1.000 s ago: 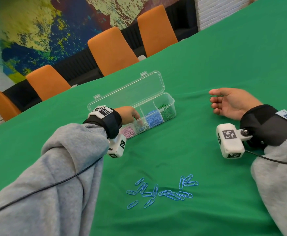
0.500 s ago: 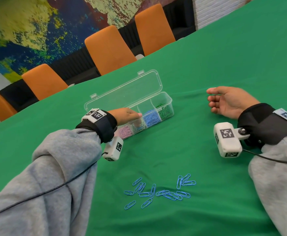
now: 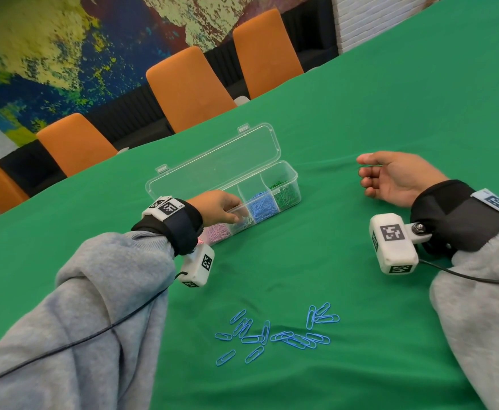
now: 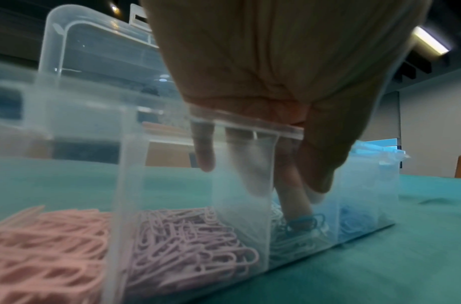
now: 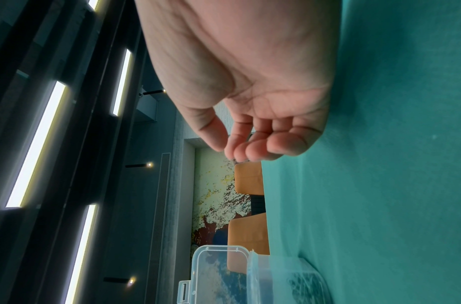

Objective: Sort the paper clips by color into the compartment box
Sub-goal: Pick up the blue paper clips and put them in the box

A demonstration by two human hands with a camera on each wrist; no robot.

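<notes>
A clear compartment box (image 3: 283,167) stands open on the green table, holding pink (image 3: 217,232), blue (image 3: 261,207) and green (image 3: 285,193) paper clips. My left hand (image 3: 221,207) reaches into the second compartment from the left. In the left wrist view its fingers (image 4: 294,203) point straight down, one tip touching a teal clip (image 4: 307,222) among pale ones; the thumb stays outside the front wall. Several loose blue clips (image 3: 275,335) lie on the cloth near me. My right hand (image 3: 396,179) rests on its side to the right, relaxed and holding nothing (image 5: 250,82).
The box lid (image 3: 218,161) leans back behind the compartments. Orange chairs (image 3: 189,87) line the table's far edge. Wrist cameras and cables hang off both grey sleeves. Bare green cloth (image 3: 316,247) separates the box from the loose clips.
My left hand has shifted slightly right along the box and its fingers now dip into the second compartment. The right hand and the loose clips have not moved.
</notes>
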